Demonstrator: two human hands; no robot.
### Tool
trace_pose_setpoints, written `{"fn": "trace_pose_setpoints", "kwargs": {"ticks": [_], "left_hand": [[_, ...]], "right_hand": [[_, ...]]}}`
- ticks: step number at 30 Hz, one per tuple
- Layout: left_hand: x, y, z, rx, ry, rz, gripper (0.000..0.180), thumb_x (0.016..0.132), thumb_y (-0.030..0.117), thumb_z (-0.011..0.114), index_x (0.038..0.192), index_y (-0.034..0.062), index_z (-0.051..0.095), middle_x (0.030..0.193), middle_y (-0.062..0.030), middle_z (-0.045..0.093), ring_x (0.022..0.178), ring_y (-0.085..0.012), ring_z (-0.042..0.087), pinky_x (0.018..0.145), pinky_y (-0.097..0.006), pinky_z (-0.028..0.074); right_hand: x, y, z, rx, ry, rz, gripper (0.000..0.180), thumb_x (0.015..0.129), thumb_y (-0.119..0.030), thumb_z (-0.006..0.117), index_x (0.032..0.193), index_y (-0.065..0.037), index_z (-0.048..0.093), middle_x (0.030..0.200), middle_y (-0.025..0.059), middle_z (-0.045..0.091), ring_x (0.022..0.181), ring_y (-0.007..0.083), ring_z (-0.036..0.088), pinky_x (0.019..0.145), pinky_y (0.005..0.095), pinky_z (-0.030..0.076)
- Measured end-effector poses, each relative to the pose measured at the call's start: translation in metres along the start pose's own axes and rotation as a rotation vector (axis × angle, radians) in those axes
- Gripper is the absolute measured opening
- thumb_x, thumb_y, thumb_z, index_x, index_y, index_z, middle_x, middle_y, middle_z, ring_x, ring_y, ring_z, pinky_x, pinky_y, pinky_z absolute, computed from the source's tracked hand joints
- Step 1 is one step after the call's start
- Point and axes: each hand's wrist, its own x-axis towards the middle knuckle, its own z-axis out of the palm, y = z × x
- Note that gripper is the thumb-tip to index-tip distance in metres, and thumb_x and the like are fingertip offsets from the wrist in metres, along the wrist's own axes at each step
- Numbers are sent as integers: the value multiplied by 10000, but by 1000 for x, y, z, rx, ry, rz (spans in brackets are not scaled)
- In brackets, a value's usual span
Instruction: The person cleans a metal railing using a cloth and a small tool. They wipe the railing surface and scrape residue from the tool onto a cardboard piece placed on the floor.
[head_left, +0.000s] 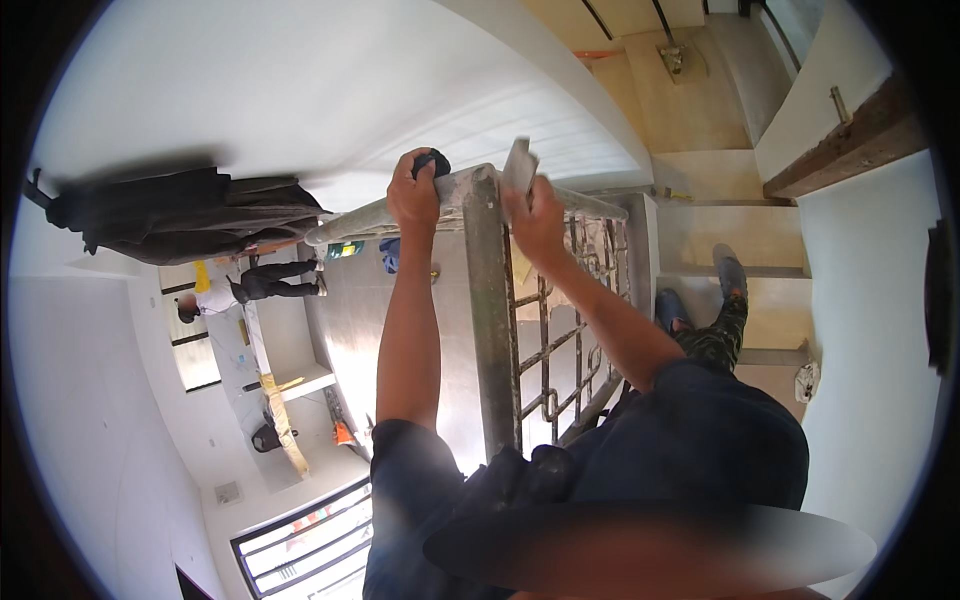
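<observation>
At the railing (488, 320), with grey block (518, 168) jutting from curled right hand (540, 225), dark object (437, 161) clasped inside left hand (411, 192).

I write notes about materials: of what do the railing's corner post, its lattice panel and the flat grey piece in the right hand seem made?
Corner post: probably wood, dull and worn; its thick, straight body shows patchy grey.
Lattice panel: likely metal, mottled; its thin dark bars turn at tight corners.
Flat grey piece: blur leaves it open; it looks matte, perhaps an abrasive pad.
</observation>
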Motion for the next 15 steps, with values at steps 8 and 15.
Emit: {"fn": "trace_pose_setpoints", "kwargs": {"ticks": [8, 15], "left_hand": [[-10, 4, 0, -7, 64, 5, 235, 890, 196, 627, 1083, 111, 730, 1036, -135, 743, 971, -323, 704, 857, -385, 526], [-17, 4, 3, -77, 87, 12, 231, 900, 203, 627, 1082, 100, 726, 1062, -129, 736, 983, -311, 698, 851, -390, 523]], "right_hand": [[-7, -10, 4, -20, 85, 12, 332, 994, -306, 652, 956, -4, 519, 752, 215, 619, 644, 318, 631, 596, 412, 482], [-16, -9, -5, -164, 16, 74, 375, 1027, -346, 573, 1032, 24, 515, 851, 142, 604, 776, 173, 567, 671, 393, 457]]}}
